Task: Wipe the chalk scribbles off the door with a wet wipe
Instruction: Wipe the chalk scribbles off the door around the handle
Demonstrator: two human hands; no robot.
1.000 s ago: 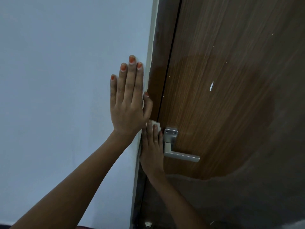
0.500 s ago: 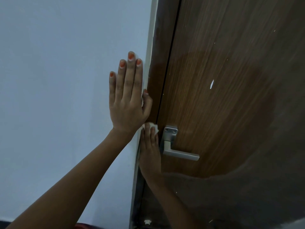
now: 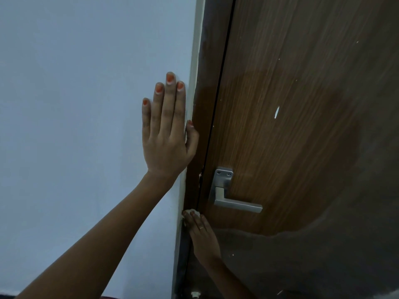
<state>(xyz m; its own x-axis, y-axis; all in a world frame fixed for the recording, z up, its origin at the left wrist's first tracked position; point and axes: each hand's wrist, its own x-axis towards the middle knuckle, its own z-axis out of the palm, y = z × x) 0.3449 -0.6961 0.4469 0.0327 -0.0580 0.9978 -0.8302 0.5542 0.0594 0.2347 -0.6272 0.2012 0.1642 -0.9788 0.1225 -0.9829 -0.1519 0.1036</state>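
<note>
Left hand: the left hand (image 3: pixel 166 134) lies flat on the pale wall (image 3: pixel 75 104) at mid-frame. Its fingers are straight, close together and pointing up, and its thumb rests against the door frame (image 3: pixel 199 93). It holds nothing.
Right hand: the right hand (image 3: pixel 201 236), lower centre, has its fingers stretched out flat and pressing the wipe down. A ring shows on one finger.
Wet wipe: the small white wet wipe (image 3: pixel 191 212) peeks out from under the right fingertips. It sits at the seam between frame and door, just below and left of the handle.
Door: the brown wood-grain door (image 3: pixel 302 83) fills the right half of the frame and looks shut.
Handle: the grey metal lever handle (image 3: pixel 228 193) points right.
Chalk mark: a short white chalk mark (image 3: pixel 276 112) sits up and to the right of the handle, with a few tiny white flecks scattered elsewhere.
</note>
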